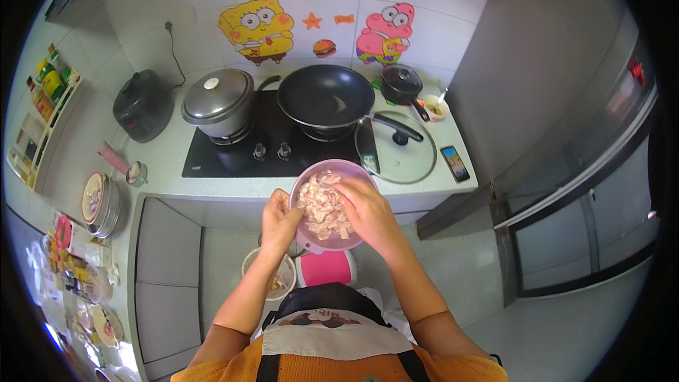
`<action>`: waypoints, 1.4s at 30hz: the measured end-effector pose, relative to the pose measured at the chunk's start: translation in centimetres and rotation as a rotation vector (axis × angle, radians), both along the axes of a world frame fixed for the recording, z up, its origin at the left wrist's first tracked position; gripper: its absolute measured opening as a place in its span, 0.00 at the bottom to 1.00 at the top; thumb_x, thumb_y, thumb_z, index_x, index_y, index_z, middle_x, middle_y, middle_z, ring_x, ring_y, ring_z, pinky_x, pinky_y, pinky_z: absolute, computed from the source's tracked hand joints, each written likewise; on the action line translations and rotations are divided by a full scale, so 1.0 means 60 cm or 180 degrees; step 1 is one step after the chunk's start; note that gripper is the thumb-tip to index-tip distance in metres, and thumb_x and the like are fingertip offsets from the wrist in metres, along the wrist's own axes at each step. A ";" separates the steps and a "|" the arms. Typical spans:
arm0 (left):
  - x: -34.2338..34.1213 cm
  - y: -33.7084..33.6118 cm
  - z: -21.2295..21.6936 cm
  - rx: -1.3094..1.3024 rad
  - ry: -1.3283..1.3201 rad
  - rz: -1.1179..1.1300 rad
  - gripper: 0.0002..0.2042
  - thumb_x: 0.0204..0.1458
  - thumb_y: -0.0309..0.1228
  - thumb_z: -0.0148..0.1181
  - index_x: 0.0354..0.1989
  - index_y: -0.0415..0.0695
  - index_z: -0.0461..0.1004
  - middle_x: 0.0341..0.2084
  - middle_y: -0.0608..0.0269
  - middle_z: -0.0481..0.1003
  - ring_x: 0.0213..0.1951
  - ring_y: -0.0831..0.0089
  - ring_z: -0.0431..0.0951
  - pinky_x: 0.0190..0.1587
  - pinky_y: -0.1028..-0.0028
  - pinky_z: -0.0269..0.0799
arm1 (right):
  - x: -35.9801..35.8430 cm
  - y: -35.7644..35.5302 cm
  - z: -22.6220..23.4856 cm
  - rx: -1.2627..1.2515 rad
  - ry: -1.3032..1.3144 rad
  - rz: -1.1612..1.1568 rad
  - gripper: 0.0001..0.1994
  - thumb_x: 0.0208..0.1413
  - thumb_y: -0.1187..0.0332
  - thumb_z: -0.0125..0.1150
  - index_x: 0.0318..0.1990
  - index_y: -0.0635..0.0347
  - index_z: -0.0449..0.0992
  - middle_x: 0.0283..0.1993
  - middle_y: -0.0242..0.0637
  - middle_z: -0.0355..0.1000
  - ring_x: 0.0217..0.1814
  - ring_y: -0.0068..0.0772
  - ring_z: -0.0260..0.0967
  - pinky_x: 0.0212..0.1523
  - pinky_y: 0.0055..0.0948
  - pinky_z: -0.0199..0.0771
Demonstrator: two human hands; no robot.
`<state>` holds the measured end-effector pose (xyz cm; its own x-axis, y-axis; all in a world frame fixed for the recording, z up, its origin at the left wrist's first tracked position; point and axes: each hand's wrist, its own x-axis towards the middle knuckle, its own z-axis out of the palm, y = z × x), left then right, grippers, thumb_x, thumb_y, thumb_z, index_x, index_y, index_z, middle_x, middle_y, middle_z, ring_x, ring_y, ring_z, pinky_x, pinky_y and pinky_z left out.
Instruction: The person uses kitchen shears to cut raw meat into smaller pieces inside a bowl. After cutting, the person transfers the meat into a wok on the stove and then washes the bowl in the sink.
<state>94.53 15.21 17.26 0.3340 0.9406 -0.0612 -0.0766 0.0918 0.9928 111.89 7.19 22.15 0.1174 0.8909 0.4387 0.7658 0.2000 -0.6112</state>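
A pink bowl (375, 175) full of pale, sliced raw meat (322, 213) is held in front of my body, just off the counter's front edge. My left hand (280, 223) grips its left rim, the thumb over the edge. Reaching in from the right, my right hand (368, 213) has its fingers bent together on the meat slices; its fingertips are partly hidden. Beyond the bowl, a black wok (327, 95) sits on the right burner of the black gas stove (272, 163). Its inside looks bare.
A lidded pot (218, 102) occupies the left burner. Right of the wok are a glass lid (407, 159), a small black saucepan (401, 83), a small bowl (436, 107) and a phone (455, 163). Below stands a white bin (249, 262). Bottles and dishes crowd the left counter.
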 end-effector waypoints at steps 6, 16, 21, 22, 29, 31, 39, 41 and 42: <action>0.058 0.141 -0.003 0.0471 0.0216 0.0495 0.09 0.36 0.20 0.52 0.19 0.43 0.57 0.14 0.72 0.57 0.19 0.83 0.56 0.19 0.79 0.54 | 0.060 0.202 0.005 -0.0056 -0.0485 0.0388 0.16 0.52 0.70 0.52 0.50 0.60 0.68 0.50 0.45 0.65 0.52 0.46 0.63 0.51 0.37 0.64; 0.228 0.382 -0.024 0.0890 0.0467 0.1302 0.10 0.36 0.17 0.50 0.19 0.45 0.56 0.15 0.74 0.55 0.19 0.84 0.55 0.19 0.81 0.50 | 0.216 0.538 -0.028 -0.1017 -0.0930 0.1841 0.26 0.42 0.52 0.62 0.51 0.51 0.71 0.52 0.45 0.64 0.56 0.49 0.58 0.56 0.37 0.59; 0.290 0.450 -0.053 0.0554 0.0745 0.1947 0.07 0.36 0.22 0.51 0.19 0.40 0.58 0.12 0.64 0.57 0.19 0.76 0.57 0.22 0.74 0.57 | 0.259 0.581 -0.076 -0.1397 -0.1472 0.2061 0.27 0.37 0.54 0.64 0.50 0.39 0.71 0.52 0.41 0.62 0.56 0.47 0.58 0.55 0.38 0.61; 0.298 0.455 -0.049 0.0577 0.0851 0.2009 0.07 0.36 0.22 0.51 0.19 0.40 0.58 0.12 0.63 0.57 0.18 0.76 0.57 0.22 0.74 0.57 | 0.269 0.590 -0.090 -0.1438 -0.1550 0.2049 0.27 0.37 0.55 0.64 0.50 0.38 0.71 0.51 0.41 0.63 0.55 0.47 0.59 0.54 0.38 0.62; 0.345 0.479 -0.067 0.0854 0.1474 0.2304 0.06 0.37 0.21 0.50 0.20 0.40 0.58 0.11 0.58 0.58 0.17 0.70 0.58 0.21 0.71 0.58 | 0.304 0.639 -0.159 -0.0911 -0.1377 0.2003 0.18 0.39 0.63 0.63 0.43 0.43 0.74 0.43 0.39 0.67 0.46 0.45 0.67 0.46 0.39 0.70; 0.349 0.483 -0.068 0.0887 0.1633 0.2421 0.06 0.37 0.21 0.50 0.20 0.40 0.58 0.11 0.57 0.58 0.16 0.68 0.58 0.22 0.70 0.59 | 0.316 0.647 -0.137 -0.0970 -0.1176 0.1883 0.16 0.38 0.66 0.62 0.41 0.44 0.74 0.41 0.38 0.68 0.44 0.44 0.68 0.43 0.39 0.71; 0.319 0.514 -0.074 0.1301 0.1478 0.2964 0.07 0.39 0.20 0.49 0.21 0.40 0.56 0.14 0.67 0.53 0.19 0.78 0.53 0.22 0.77 0.55 | 0.384 0.663 -0.092 -0.0519 -0.0420 0.1227 0.18 0.34 0.69 0.66 0.38 0.50 0.73 0.35 0.38 0.65 0.41 0.44 0.67 0.39 0.38 0.69; 0.317 0.518 -0.066 0.1238 0.1366 0.3005 0.07 0.39 0.19 0.49 0.21 0.41 0.57 0.14 0.68 0.53 0.19 0.79 0.53 0.22 0.77 0.54 | 0.403 0.664 -0.131 -0.0724 -0.0546 0.1285 0.24 0.33 0.65 0.69 0.43 0.51 0.71 0.41 0.38 0.66 0.45 0.45 0.66 0.41 0.39 0.68; 0.317 0.518 -0.059 0.1229 0.1336 0.3024 0.07 0.39 0.19 0.49 0.21 0.41 0.57 0.14 0.68 0.54 0.19 0.79 0.53 0.22 0.77 0.54 | 0.411 0.661 -0.150 -0.0845 -0.0575 0.1441 0.25 0.33 0.65 0.69 0.45 0.51 0.71 0.43 0.39 0.66 0.46 0.45 0.66 0.42 0.39 0.68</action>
